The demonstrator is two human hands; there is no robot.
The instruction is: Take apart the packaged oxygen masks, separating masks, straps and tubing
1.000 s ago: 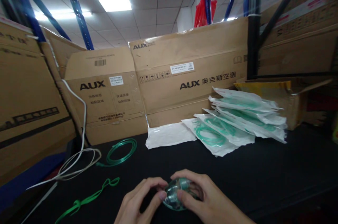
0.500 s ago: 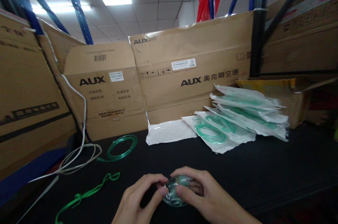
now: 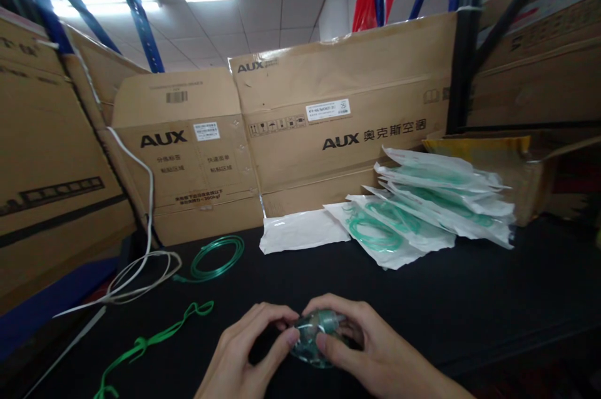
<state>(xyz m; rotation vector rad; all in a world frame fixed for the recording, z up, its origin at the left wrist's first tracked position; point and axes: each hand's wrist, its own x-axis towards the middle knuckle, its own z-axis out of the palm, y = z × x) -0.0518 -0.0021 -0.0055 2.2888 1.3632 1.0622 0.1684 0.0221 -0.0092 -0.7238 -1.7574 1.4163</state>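
Low over the front of the black table, both hands grip a clear greenish oxygen mask [image 3: 310, 349]. My left hand [image 3: 256, 346] pinches its left edge between thumb and fingers. Around its right side curls my right hand [image 3: 354, 336], the thumb pressing on the near face and the fingers behind it. A pale green connector [image 3: 328, 322] shows at the top right of the mask. To the left lies a green elastic strap [image 3: 154, 341], loosely knotted. Farther back is a coil of green tubing [image 3: 217, 259].
A stack of white packets [image 3: 436, 198] with green tubing inside lies at the back right, beside a flat white packet [image 3: 303, 231]. Cardboard sheets [image 3: 347, 111] stand behind. A white cable [image 3: 149, 223] runs down at left. An open carton [image 3: 535, 186] sits far right.
The mask has turned slightly in my fingers, and more of the connector shows. My hands hold nearly the same place; the camera view has shifted a little.
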